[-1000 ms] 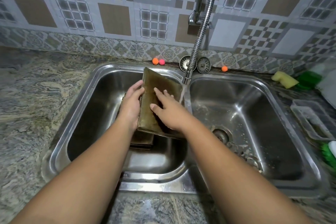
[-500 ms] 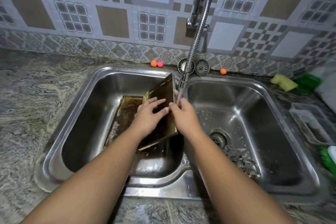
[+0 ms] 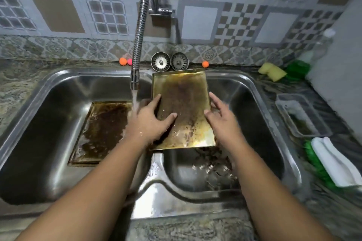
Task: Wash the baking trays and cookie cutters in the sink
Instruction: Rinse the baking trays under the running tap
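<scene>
I hold a stained gold baking tray [image 3: 186, 100] tilted over the divider and the right basin of the steel double sink [image 3: 58, 80]. My left hand [image 3: 150, 121] grips its left edge, fingers spread on the tray's inner face. My right hand [image 3: 221, 121] holds the right edge. A second, darker tray [image 3: 101, 131] lies flat in the left basin. Water runs from the flexible tap [image 3: 137, 64] onto my left hand. Metal cookie cutters [image 3: 213, 168] lie at the bottom of the right basin, blurred.
Two sink strainers [image 3: 169, 61] and small orange and pink balls [image 3: 123, 61] sit on the back ledge. On the right counter are a yellow sponge [image 3: 272, 71], a green scrubber [image 3: 297, 68], a clear plastic container [image 3: 301, 117] and a white cloth [image 3: 333, 160].
The tray moved from the left basin to over the right basin and turned its inner face up. The tap spout now pours over the left basin side, onto my left hand.
</scene>
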